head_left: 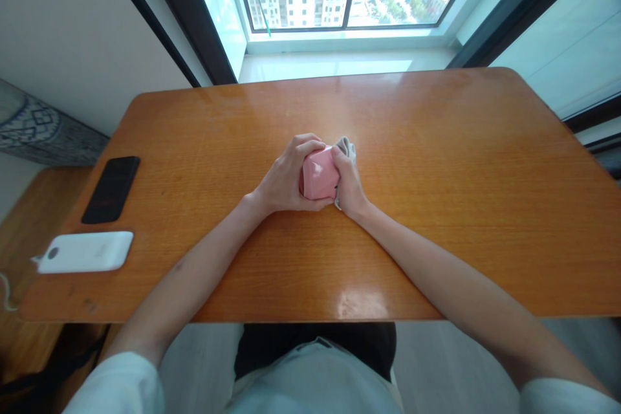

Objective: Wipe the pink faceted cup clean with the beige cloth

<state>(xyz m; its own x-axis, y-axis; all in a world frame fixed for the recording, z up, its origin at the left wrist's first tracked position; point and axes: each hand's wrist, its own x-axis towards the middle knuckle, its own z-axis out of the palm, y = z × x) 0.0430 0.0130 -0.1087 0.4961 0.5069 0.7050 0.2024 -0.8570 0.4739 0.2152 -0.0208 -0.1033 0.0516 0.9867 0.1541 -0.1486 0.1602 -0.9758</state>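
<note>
A small, shiny pink object (320,174) with flat, angled faces is held between my two hands above the middle of the table; its exact kind does not show. My left hand (295,178) wraps around its left side, fingers over the far edge and thumb along the near edge. On the other side, my right hand (350,184) presses a light grey cloth (347,147) against the object, with the thumb on the pink surface. Most of the cloth is hidden behind the right hand's fingers.
The brown wooden table (460,174) spans the view. At its left end lie a black phone (111,189) and, nearer me, a white rounded device (86,252) with a cable plug at its left end. A window (344,55) is beyond the far edge.
</note>
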